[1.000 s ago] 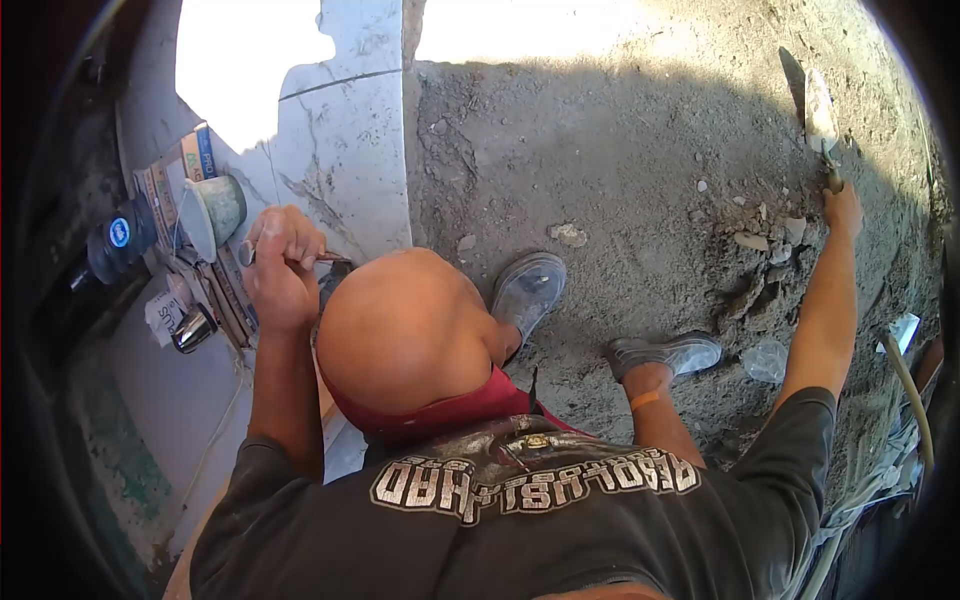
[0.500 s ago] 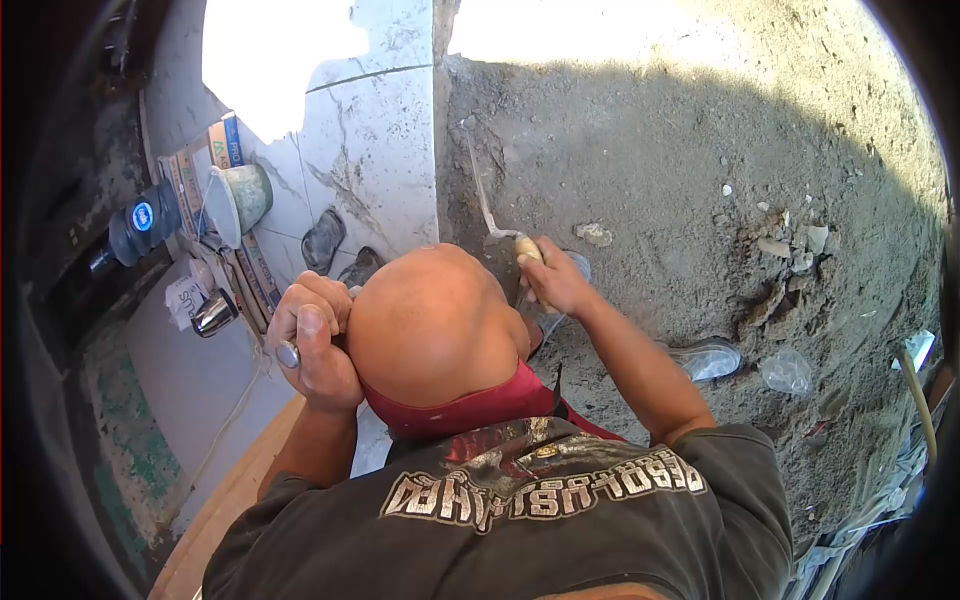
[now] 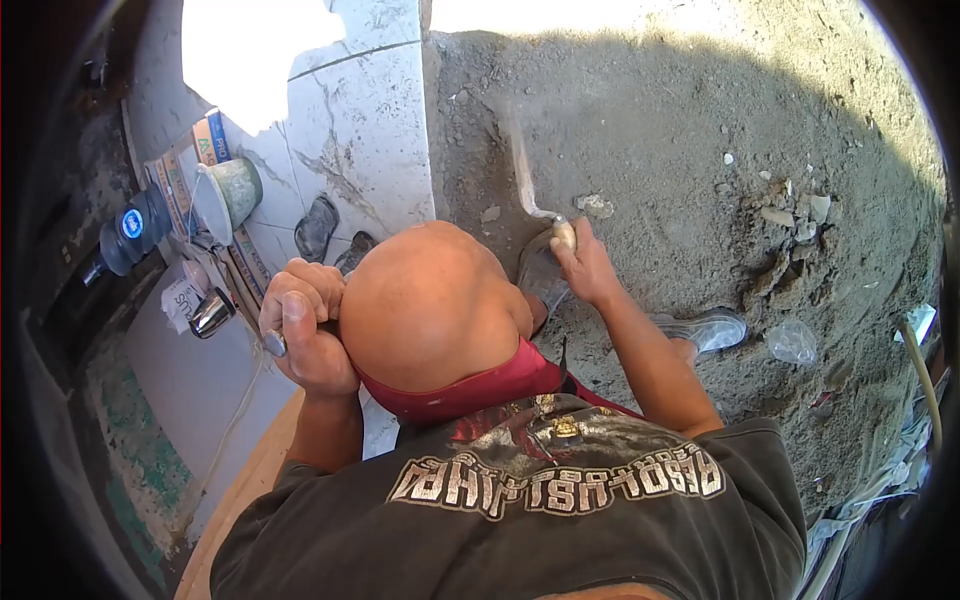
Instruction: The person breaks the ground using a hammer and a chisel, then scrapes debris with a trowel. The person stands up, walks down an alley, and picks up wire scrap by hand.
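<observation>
My left hand (image 3: 308, 325) is closed round a tool whose rounded metal end (image 3: 275, 343) sticks out below the thumb; the rest of the tool is hidden behind my bent knee (image 3: 425, 305). A trowel (image 3: 523, 180) with a pale handle is in my right hand (image 3: 582, 258), just above my grey shoe (image 3: 540, 270). Its narrow-looking, slightly blurred blade points up the view, over rough grey sand or mortar (image 3: 640, 130) beside the marbled tiles (image 3: 375, 130).
At the left are a bucket (image 3: 230, 198), a large plastic bottle (image 3: 135, 228), printed cardboard (image 3: 180, 180), a shiny metal cup (image 3: 212, 313) and dark footwear (image 3: 317, 228). Rubble (image 3: 795, 220), a clear plastic piece (image 3: 792, 341) and a hose (image 3: 922, 380) are at the right.
My right hand has brought the trowel from the far right to beside my knee, then moved slightly right. My left hand has come down toward my body, still closed round its tool.
</observation>
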### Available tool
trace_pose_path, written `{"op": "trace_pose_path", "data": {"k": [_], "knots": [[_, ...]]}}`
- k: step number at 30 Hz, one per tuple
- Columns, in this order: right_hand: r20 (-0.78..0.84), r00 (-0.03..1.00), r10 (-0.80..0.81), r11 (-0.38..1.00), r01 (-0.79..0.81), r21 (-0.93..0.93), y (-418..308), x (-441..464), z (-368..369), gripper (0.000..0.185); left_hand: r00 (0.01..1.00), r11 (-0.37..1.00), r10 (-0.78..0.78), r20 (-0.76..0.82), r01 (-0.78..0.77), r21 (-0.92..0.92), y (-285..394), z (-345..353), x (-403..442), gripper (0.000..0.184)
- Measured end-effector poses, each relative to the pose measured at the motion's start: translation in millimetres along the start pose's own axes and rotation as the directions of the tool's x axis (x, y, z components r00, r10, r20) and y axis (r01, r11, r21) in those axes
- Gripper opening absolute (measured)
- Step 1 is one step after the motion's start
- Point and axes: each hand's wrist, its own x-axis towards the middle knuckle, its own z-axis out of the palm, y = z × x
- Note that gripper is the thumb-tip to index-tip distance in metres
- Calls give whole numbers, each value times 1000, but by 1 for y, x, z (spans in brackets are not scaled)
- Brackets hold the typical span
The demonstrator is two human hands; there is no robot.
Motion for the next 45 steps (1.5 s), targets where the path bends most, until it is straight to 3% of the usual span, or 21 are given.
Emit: {"op": "trace_pose_path", "data": {"k": [2, 4, 6, 8, 12, 13, 15, 23, 25, 26, 28, 29, 31, 34, 37, 39, 42, 43, 45], "knots": [[347, 936, 51, 942, 71, -328, -7, -2, -10, 44, 1000, 1000, -9, 5, 9, -6, 1, 0, -2, 35], [494, 863, 104, 881, 150, -449, -7, 4, -9, 44, 1000, 1000, 11, 17, -11, -16, 0, 1, 2, 34], [470, 869, 155, 861, 115, -495, -6, 8, -17, 44, 1000, 1000, -6, 16, 6, 9, 0, 0, 1, 34], [449, 893, 35, 821, 231, -523, -1, 8, -37, 43, 1000, 1000, -18, 22, 18, 1, 1, 1, 2, 34], [170, 983, 68, 814, 43, -579, 19, -9, -100, 43, 1000, 999, -25, 17, 25, -39, -3, -1, 4, 34], [165, 984, 71, 811, 40, -583, 29, -14, -117, 43, 1000, 999, -26, 17, 26, -45, -4, 0, 5, 34], [-5, 999, 36, 936, -36, -350, 41, -25, -138, 43, 1000, 999, -20, 20, 21, -50, -4, 1, 7, 34], [253, 965, 68, 892, 54, -448, 38, -39, -103, 40, 998, 999, 18, 53, -17, -33, 0, 18, 15, 35], [55, 998, 2, 884, 24, -467, 51, -29, -104, 39, 998, 1000, 11, 58, -11, -11, 1, 20, 17, 35], [56, 998, 5, 886, 22, -463, 59, -27, -111, 39, 999, 1000, 4, 48, -3, -8, 2, 22, 19, 35], [-190, 974, 125, 978, -153, -139, 80, -32, -138, 38, 999, 1000, -8, 52, 9, -15, 1, 23, 22, 35], [-201, 971, 130, 978, -159, -138, 87, -39, -148, 38, 998, 999, -13, 59, 14, -29, 1, 24, 24, 35], [-477, 859, 188, 982, -162, 95, 88, -54, -158, 39, 998, 999, -21, 64, 24, -48, -1, 27, 27, 34], [-367, 917, 157, 980, -190, -57, 69, -63, -148, 38, 996, 998, -7, 92, 13, -60, 0, 39, 33, 34], [-126, 992, -14, 950, -26, -311, 38, -42, -98, 39, 989, 998, -3, 150, 13, -69, 4, 54, 37, 34], [41, 996, 81, 915, -57, -400, 14, -21, -70, 43, 979, 999, 25, 201, -15, -50, 6, 63, 37, 34], [-25, 994, 109, 923, -111, -368, 22, -3, -53, 46, 971, 999, 20, 238, -10, -43, 9, 71, 38, 34], [-117, 988, 100, 943, -132, -304, 35, -7, -56, 45, 968, 999, 18, 250, -7, -45, 9, 71, 39, 34], [-308, 922, 236, 963, -265, -55, 68, -28, -67, 45, 966, 999, 11, 259, 1, -43, 9, 73, 40, 34]]}}
